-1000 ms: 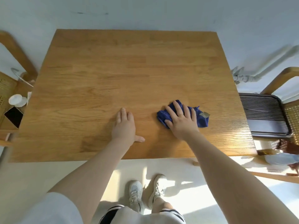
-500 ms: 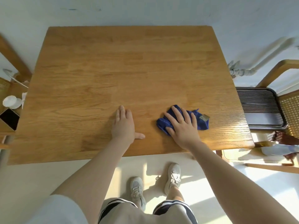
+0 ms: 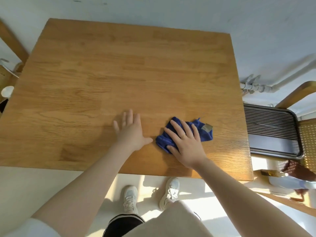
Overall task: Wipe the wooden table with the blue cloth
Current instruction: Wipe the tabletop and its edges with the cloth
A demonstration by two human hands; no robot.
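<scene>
A rectangular wooden table [image 3: 119, 74] fills most of the head view. A crumpled blue cloth [image 3: 204, 132] with a small grey tag lies near the table's front right. My right hand [image 3: 186, 142] presses flat on the cloth, fingers spread over it, a ring on one finger. My left hand [image 3: 130, 130] rests flat on the bare wood just left of the cloth, fingers apart, holding nothing. Part of the cloth is hidden under my right palm.
A dark ridged tray [image 3: 271, 132] lies on a cane chair at the table's right edge. A wooden chair arm [image 3: 297, 93] curves behind it. White pipes [image 3: 259, 86] run along the wall. A white cup [image 3: 7, 91] sits at the far left. My shoes [image 3: 168, 194] stand below the front edge.
My right hand has slid the cloth slightly toward the front edge and toward my left hand. The left hand's fingers have spread a little. The view has shifted.
</scene>
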